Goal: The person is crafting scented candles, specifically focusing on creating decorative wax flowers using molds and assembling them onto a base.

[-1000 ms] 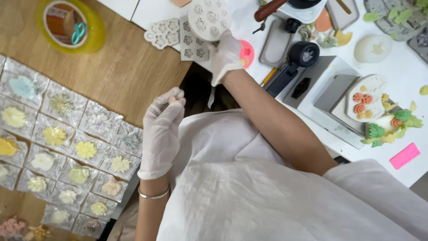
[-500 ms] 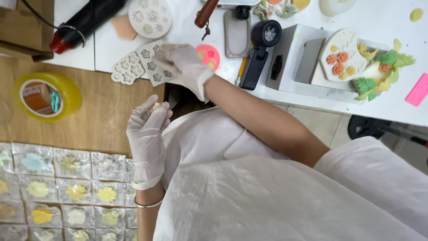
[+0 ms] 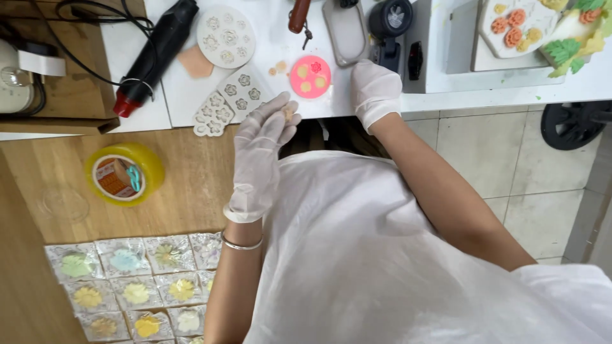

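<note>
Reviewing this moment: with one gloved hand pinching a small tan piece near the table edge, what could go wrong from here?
1. The left hand pinches a tiny tan piece just off the white table edge, over the lap; if it slips, it would likely fall onto the white garment or floor.
2. The right hand rests at the edge beside the pink mould; a nudge might push it off.
3. The heat gun lies close to the white moulds; if hot, it could damage them.

White table (image 3: 280, 108) carries: heat gun (image 3: 156, 54), round mould (image 3: 225, 36), two flat moulds (image 3: 229, 102), pink mould (image 3: 310, 76), grey tray (image 3: 345, 30). Wooden surface (image 3: 185, 185) carries: tape roll (image 3: 124, 174), bagged flowers (image 3: 131, 283).
</note>
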